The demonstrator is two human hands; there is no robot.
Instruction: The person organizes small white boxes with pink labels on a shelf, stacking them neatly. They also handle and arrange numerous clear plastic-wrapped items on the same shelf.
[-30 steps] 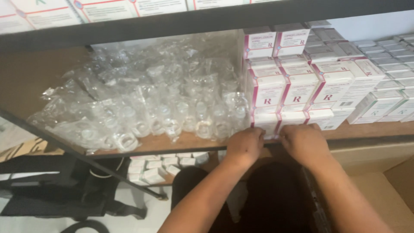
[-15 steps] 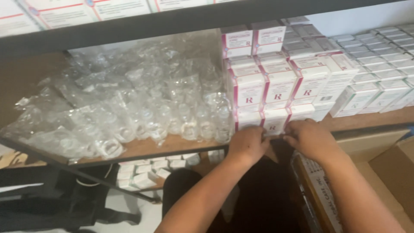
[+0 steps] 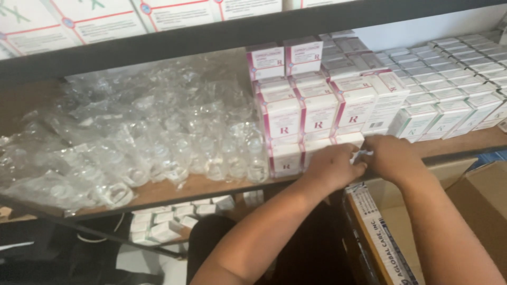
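On the wooden shelf point(image 3: 211, 186), a heap of clear plastic bags point(image 3: 132, 142) of small vials fills the left side, with stacked white boxes with pink edges point(image 3: 317, 113) in the middle and rows of white boxes with green trim point(image 3: 454, 100) to the right. The left hand point(image 3: 332, 166) and right hand point(image 3: 391, 155) meet at the shelf's front edge, fingers curled narrowly around a small white box point(image 3: 364, 154) pinched between them, just below the pink-edged stack. Beneath are an open cardboard carton point(image 3: 449, 221) and small white boxes point(image 3: 169, 219) on a lower level.
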